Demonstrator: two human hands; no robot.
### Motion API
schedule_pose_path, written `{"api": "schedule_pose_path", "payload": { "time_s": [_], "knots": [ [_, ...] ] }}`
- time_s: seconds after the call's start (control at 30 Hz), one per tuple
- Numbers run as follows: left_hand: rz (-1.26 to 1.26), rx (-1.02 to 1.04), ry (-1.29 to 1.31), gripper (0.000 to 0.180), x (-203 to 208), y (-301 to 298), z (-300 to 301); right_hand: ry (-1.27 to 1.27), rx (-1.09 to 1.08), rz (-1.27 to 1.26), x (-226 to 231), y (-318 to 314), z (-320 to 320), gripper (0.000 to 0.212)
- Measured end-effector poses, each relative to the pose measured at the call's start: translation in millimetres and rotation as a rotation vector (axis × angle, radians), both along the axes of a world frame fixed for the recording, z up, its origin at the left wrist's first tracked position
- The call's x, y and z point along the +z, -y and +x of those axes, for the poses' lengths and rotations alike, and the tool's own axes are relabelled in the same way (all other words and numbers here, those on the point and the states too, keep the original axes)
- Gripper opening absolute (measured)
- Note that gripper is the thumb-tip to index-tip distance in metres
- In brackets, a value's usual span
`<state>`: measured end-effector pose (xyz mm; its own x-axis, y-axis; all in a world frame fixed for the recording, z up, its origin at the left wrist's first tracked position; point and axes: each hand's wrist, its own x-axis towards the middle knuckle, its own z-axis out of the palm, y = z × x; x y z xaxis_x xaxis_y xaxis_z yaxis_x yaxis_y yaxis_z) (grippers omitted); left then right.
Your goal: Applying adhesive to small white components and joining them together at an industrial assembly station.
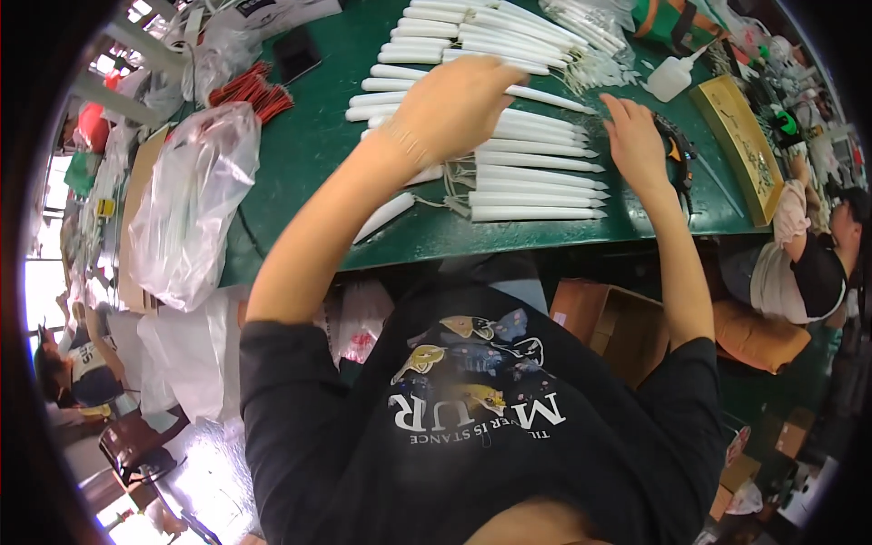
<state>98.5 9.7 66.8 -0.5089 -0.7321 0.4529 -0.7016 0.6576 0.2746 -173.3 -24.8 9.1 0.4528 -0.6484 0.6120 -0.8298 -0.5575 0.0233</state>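
Observation:
My left hand (459, 104) is above the middle of the table, its fingers curled over the near end of a slanted white candle-shaped tube (554, 98). The fingertips are partly blurred and hidden. That tube's pointed tip reaches toward my right hand (634, 136), whose fingers are apart, with nothing seen between them. Below, several white pointed tubes (540, 200) lie side by side, tips to the right. Farther back are more rows of white tubes (427, 29), with thin wires among them. A single tube (386, 216) lies by my left forearm, beside loose wires (450, 195).
The green table (345, 54) carries a clear plastic bag (195, 200), red wires (250, 95) and a dark phone (297, 53) at left. At right are a white squeeze bottle (670, 80), a black-and-orange tool (677, 159) and a yellow tray (740, 136). A co-worker (808, 245) sits at far right.

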Motion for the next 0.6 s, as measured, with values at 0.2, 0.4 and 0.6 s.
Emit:
{"api": "schedule_pose_path", "payload": {
  "time_s": [0.2, 0.4, 0.6],
  "knots": [
    [0.040, 0.298, -0.286, 0.014, -54, -112, 37, 0.221, 0.265, 0.237, 0, -91, 55, 0.018],
    [-0.040, 0.419, -0.213, 0.017, -71, -127, 22, 0.166, 0.270, 0.268, -11, -130, 100, 0.022],
    [-0.075, 0.431, -0.188, 0.014, -75, -127, 19, 0.221, 0.251, 0.246, -23, -130, 106, 0.023]
  ]
}}
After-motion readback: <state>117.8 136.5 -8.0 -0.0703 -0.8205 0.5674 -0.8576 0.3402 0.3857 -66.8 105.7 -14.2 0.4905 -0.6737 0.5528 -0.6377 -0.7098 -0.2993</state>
